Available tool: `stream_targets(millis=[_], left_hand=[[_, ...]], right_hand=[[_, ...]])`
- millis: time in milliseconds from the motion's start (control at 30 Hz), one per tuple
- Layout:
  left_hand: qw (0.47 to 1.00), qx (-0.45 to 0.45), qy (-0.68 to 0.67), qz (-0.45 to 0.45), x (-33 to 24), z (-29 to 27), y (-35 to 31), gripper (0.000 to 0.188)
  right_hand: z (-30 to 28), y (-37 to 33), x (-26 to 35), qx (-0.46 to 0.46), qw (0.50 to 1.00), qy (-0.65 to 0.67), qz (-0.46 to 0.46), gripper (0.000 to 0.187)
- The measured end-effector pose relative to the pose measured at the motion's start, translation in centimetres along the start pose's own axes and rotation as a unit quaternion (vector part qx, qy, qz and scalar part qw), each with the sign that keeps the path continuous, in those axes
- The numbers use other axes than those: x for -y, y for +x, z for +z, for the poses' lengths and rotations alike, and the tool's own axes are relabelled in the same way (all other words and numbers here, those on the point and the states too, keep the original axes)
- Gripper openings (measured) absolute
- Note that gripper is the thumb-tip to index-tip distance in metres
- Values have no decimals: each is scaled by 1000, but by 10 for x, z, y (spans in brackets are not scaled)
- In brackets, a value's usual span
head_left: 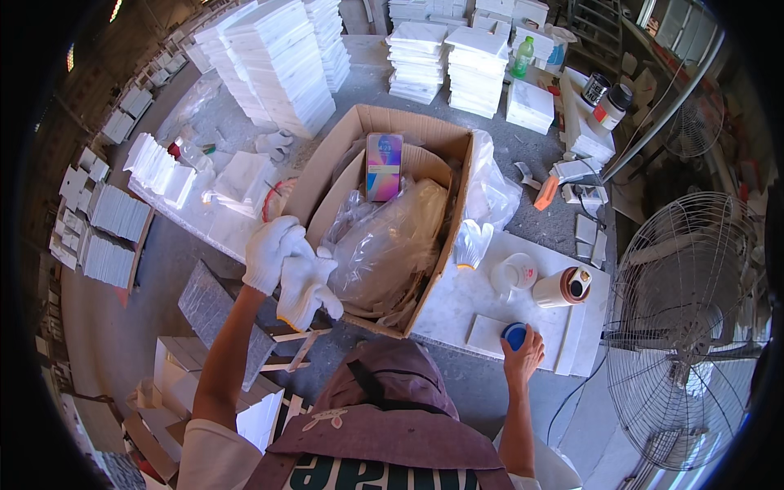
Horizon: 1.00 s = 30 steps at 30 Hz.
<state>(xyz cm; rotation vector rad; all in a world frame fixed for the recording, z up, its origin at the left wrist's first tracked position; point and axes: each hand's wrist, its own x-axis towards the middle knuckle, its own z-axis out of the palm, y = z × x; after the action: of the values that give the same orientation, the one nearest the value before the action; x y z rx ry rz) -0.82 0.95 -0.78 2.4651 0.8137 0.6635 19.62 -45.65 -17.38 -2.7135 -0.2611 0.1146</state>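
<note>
My left hand wears a white knit work glove. Its fingers are closed on a second, loose white glove with a yellow cuff edge, which hangs beside the cardboard box's near left side. My right hand is bare and grips a round blue lid at a small white tile on the bench; whether the lid rests on the tile I cannot tell. Beyond it stand a cream tumbler with a brown rim and a clear plastic cup. Another white glove lies against the box's right side.
An open cardboard box holds clear plastic wrapping and a lit phone. Stacks of white tiles stand behind. A large wire-guarded fan is at right. An orange-handled tool lies near jars.
</note>
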Motion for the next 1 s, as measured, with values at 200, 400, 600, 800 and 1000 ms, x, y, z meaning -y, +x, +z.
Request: stream_targets(millis=[200,400,600,800,1000], left_hand=[[1000,0,25,10,-9,-2,1,21],[999,8,-28,-18,-3,-1,1,21],[1000,-8,4,22,0,0,0,21],[1000,-6,13,15,-1,1,1,21],[1000,-5,10,14,-4,1,1,21]], right_hand=[[-17,8,3,28,950,304,60,75],[-53,12,40,155,694,692,123,74],[-48,23,57,109,697,707,52,66],[-24,41,61,-38,836,545,-43,62],[-4,57,69,-181,924,320,-106,62]])
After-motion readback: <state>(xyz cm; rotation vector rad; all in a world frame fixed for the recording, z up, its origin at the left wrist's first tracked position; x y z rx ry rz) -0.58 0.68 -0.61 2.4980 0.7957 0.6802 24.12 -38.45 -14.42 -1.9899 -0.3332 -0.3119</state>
